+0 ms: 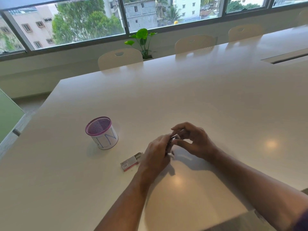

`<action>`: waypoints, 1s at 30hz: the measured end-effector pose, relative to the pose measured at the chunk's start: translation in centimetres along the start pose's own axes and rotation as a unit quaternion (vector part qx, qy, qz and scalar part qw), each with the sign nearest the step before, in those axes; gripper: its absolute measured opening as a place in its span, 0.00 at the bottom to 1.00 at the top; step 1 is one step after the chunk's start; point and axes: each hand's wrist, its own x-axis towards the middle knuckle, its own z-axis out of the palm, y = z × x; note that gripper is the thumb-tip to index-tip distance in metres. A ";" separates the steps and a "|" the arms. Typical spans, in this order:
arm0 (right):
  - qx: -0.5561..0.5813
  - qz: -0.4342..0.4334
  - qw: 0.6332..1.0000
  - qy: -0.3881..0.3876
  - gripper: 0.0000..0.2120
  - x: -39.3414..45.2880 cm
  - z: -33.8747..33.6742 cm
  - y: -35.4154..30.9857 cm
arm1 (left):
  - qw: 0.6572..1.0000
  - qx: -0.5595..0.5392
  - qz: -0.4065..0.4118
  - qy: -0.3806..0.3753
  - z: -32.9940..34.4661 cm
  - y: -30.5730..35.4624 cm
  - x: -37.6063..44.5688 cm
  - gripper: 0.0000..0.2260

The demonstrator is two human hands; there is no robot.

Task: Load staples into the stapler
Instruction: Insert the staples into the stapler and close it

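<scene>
An office meeting room, this one. A long white counter (166, 97) fills the floor, with pale chairs (120, 58) tucked in along its far edge, one after another. Behind them a wide band of windows (90, 22) looks onto trees and apartment blocks from a few storeys up. A leafy plant (143, 40) sits by the sill. On the counter, a mesh pen cup (101, 132) and a staple box (130, 161): desk supplies.

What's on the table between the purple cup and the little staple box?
Nothing: in the head view, only bare white table lies between the purple mesh cup and the small staple box.
</scene>
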 end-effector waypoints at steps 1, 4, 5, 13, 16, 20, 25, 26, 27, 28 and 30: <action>0.002 0.007 1.000 0.002 0.17 0.0 0.0 0.0 | 1.000 -0.005 -0.005 -0.009 0.0 0.1 0.0 0.10; 0.011 0.007 1.000 -0.004 0.11 0.1 0.0 -0.2 | 0.999 -0.027 -0.035 -0.009 0.0 0.3 0.1 0.06; 0.006 0.001 1.000 -0.003 0.12 0.2 0.0 -0.3 | 0.998 -0.033 -0.047 -0.002 -0.1 0.4 0.2 0.06; 0.004 -0.017 0.999 -0.030 0.19 0.2 0.6 -0.9 | 0.993 0.034 -0.105 0.037 0.1 0.8 0.0 0.17; -0.020 -0.005 1.000 -0.009 0.18 0.3 1.3 -0.3 | 0.991 0.029 -0.119 0.046 0.2 1.0 0.0 0.19; 0.063 0.072 0.995 0.030 0.17 0.5 1.0 0.3 | 0.994 -0.016 -0.094 0.049 0.2 1.2 -0.1 0.18; 0.169 0.147 0.973 0.052 0.24 0.8 0.9 0.4 | 0.987 -0.075 -0.138 0.022 0.4 0.2 0.0 0.15; 0.169 0.159 0.972 0.047 0.23 0.9 0.8 0.4 | 0.986 -0.077 -0.148 0.017 0.5 0.2 0.1 0.15; 0.164 0.168 0.971 0.040 0.22 1.0 0.6 0.4 | 0.984 -0.082 -0.158 0.013 0.5 0.2 0.1 0.15; 0.158 0.175 0.971 0.033 0.20 1.0 0.5 0.4 | 0.982 -0.088 -0.169 0.010 0.6 0.3 0.1 0.14; 0.158 0.184 0.970 0.026 0.16 1.1 0.4 0.4 | 0.978 -0.091 -0.186 0.004 0.7 0.4 0.2 0.14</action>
